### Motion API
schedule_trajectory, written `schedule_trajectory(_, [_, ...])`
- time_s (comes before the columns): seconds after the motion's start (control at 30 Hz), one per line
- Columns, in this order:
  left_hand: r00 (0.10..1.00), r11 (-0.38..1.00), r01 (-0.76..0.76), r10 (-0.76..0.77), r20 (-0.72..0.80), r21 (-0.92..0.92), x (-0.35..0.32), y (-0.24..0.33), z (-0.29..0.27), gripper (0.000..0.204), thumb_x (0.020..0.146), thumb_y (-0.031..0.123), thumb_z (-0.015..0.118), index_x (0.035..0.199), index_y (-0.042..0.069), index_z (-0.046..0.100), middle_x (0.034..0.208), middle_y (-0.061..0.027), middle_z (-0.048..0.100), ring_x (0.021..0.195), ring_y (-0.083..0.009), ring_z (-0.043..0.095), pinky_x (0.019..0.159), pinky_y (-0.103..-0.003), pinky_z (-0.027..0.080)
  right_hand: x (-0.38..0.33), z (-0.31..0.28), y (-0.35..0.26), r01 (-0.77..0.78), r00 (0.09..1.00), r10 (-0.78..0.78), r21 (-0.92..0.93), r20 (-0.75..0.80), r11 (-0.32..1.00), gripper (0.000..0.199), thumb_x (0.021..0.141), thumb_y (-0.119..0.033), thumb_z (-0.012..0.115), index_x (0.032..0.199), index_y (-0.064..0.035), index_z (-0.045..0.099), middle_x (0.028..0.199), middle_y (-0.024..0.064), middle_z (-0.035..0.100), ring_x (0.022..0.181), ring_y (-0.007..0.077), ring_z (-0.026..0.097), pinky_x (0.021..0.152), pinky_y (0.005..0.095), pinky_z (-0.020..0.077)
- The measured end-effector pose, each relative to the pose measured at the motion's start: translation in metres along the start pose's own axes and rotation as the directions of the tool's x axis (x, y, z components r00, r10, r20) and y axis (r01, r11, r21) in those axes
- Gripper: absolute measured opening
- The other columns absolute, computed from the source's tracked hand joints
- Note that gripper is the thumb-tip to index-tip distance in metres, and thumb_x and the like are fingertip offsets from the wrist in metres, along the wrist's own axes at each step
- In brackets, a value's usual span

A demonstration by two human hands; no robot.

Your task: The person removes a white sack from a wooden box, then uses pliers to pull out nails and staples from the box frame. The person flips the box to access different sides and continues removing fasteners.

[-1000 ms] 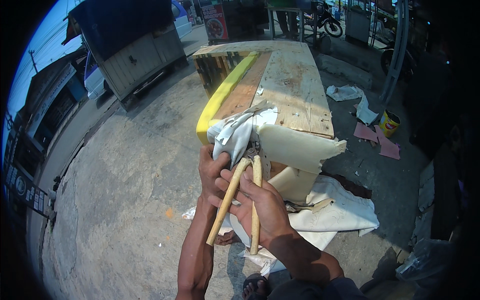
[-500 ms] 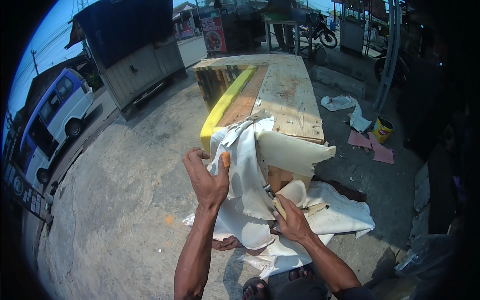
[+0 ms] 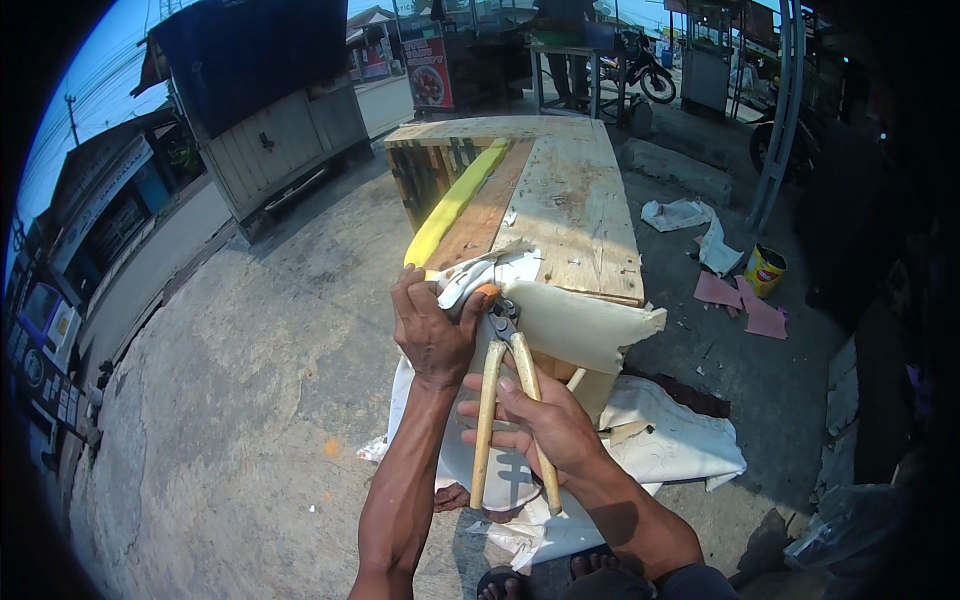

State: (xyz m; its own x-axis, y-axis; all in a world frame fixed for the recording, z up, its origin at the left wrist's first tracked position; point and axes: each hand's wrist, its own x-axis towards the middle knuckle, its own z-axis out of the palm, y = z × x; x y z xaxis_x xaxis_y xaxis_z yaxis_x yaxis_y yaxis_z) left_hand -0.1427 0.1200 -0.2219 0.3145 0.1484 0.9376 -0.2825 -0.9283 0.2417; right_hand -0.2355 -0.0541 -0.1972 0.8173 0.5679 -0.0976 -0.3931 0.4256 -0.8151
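My left hand [image 3: 432, 328], an orange wrap on its thumb, is closed on the torn white upholstery cover [image 3: 518, 266] at the near left corner of a wooden furniture frame [image 3: 580, 200]. A pair of pincers [image 3: 488, 420] with pale yellow handles is in my right hand [image 3: 562, 425]. The handles stand spread apart, my thumb on the right one and my fingers reaching in between them. The pincers' metal head lies against the cover beside my left thumb; its jaw tips are hard to make out. A yellow foam strip [image 3: 455, 210] runs along the frame's left edge.
White cover pieces [image 3: 680, 430] lie on the ground by my feet. To the right are pink scraps [image 3: 762, 315], a yellow tin [image 3: 765, 270] and a metal post [image 3: 778, 130]. A large covered cart [image 3: 285, 140] stands at the far left, near the road.
Both hands have moved up to the frame's corner. My left hand has taken hold of the cover there. The pincers have come up and their handles have spread. A van on the road has moved away leftward.
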Motion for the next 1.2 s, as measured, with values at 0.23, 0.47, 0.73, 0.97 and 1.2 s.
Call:
schedule_trajectory(0.23, [0.998, 0.994, -0.013, 0.020, 0.066, -0.106, 0.014, 0.000, -0.015, 0.042, 0.079, 0.031, 0.089, 0.088, 0.002, 0.060, 0.099, -0.0127, 0.059, 0.070, -0.0258, 0.066, 0.054, -0.039, 0.053, -0.002, 0.017, -0.002, 0.015, 1.000, -0.012, 0.235, -0.014, 0.972, 0.057, 0.112, -0.021, 0.042, 0.160, -0.0031, 0.018, 0.148, 0.0269, 0.045, 0.126, 0.0365, 0.059, 0.102, 0.0578, 0.0566])
schedule_trajectory(0.47, [0.964, 0.961, 0.024, 0.051, 0.262, -0.277, 0.041, -0.028, -0.028, 0.037, 0.079, 0.020, 0.088, 0.074, 0.002, 0.055, 0.074, -0.0078, 0.050, 0.057, -0.0225, 0.051, 0.051, -0.038, 0.041, 0.007, 0.041, -0.001, 0.003, 1.000, 0.005, 0.311, -0.025, 0.950, 0.055, 0.111, -0.024, 0.045, 0.154, -0.0007, 0.020, 0.149, 0.0284, 0.039, 0.133, 0.0375, 0.052, 0.104, 0.0612, 0.0544])
schedule_trajectory(0.73, [0.945, 0.963, 0.071, 0.018, 0.327, -0.260, 0.045, -0.028, -0.030, 0.041, 0.078, 0.024, 0.089, 0.072, 0.003, 0.055, 0.073, -0.0071, 0.049, 0.059, -0.0211, 0.050, 0.052, -0.037, 0.041, 0.017, 0.070, -0.002, 0.046, 0.994, -0.002, 0.412, -0.106, 0.910, 0.042, 0.111, -0.027, 0.047, 0.145, -0.0068, 0.033, 0.141, 0.0183, 0.044, 0.126, 0.0292, 0.053, 0.099, 0.0612, 0.0559])
schedule_trajectory(0.97, [0.947, 0.966, 0.062, 0.022, 0.319, -0.251, 0.047, -0.022, -0.035, 0.043, 0.079, 0.029, 0.089, 0.072, 0.003, 0.055, 0.074, -0.0067, 0.050, 0.060, -0.0209, 0.049, 0.053, -0.038, 0.042, 0.041, 0.010, 0.047, 0.168, 0.941, -0.262, -0.378, -0.212, 0.910, 0.033, 0.109, -0.022, 0.052, 0.134, -0.0003, 0.048, 0.111, 0.0171, 0.061, 0.095, 0.0278, 0.064, 0.074, 0.0452, 0.0536])
schedule_trajectory(1.2, [0.955, 0.977, 0.069, -0.006, 0.297, -0.202, 0.039, -0.022, -0.037, 0.041, 0.080, 0.034, 0.088, 0.078, 0.005, 0.060, 0.081, -0.0066, 0.053, 0.063, -0.0216, 0.054, 0.054, -0.040, 0.046, 0.033, -0.068, 0.012, 0.453, 0.635, -0.674, -0.889, 0.377, -0.070, 0.040, 0.103, -0.014, 0.060, 0.137, 0.0056, 0.052, 0.111, 0.0286, 0.068, 0.103, 0.0414, 0.070, 0.086, 0.0449, 0.0544])
